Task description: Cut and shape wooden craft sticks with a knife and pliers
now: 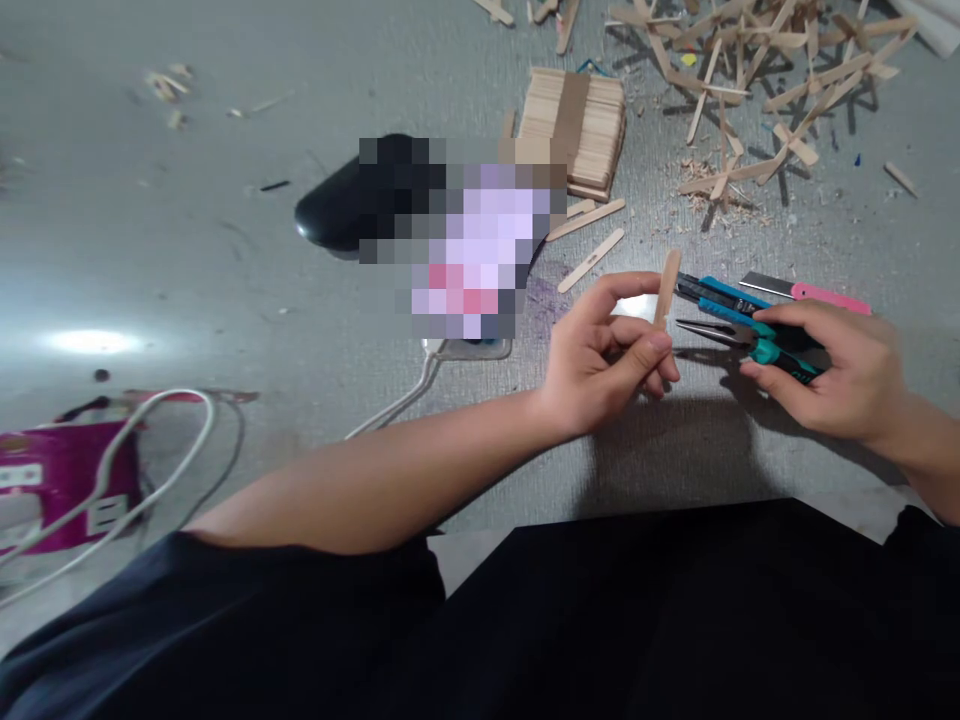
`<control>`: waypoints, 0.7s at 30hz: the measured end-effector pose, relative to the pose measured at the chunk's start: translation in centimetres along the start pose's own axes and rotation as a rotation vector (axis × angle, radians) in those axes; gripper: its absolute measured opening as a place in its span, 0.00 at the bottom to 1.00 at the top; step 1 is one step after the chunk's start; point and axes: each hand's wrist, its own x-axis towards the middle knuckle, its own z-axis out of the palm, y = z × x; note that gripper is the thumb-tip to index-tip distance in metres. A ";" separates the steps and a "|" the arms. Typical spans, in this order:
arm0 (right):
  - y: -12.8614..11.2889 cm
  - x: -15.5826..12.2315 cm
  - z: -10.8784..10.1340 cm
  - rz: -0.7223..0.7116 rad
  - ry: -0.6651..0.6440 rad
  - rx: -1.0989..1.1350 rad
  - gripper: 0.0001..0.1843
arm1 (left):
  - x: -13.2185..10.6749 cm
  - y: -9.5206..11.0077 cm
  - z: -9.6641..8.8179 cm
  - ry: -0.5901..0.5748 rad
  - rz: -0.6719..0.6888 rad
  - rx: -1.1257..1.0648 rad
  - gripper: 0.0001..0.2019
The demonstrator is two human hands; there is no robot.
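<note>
My left hand (611,345) pinches a wooden craft stick (667,288) between thumb and fingers and keeps it upright. A small nick or split shows low on the stick, just above my thumb. In my right hand (844,370) are needle-nose pliers (750,340) with teal and black handles. Their jaw tips point left, close to the stick but apart from it. Behind the pliers lies a blue and black utility knife (720,297), partly hidden by my right hand. Beyond it is a pink-handled cutter (817,293) with its blade bared.
A banded bundle of craft sticks (544,120) lies farther back, with loose sticks (592,260) nearby. Joined stick pieces (750,60) and wood shavings spread at the back right. A blurred-out phone-like object (487,240), black case (337,205), white cable (202,400) and purple packet (67,480) occupy the left.
</note>
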 end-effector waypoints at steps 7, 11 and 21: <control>-0.4 0.1 -0.4 0.037 -0.052 0.050 0.18 | -0.3 0.4 0.0 -0.041 -0.030 0.014 0.24; -0.7 0.2 -0.5 0.035 -0.059 0.077 0.15 | -0.3 0.5 0.1 -0.062 -0.014 0.013 0.22; -0.6 0.0 -0.4 0.035 -0.065 0.099 0.15 | -0.3 0.0 0.0 -0.099 0.040 0.063 0.20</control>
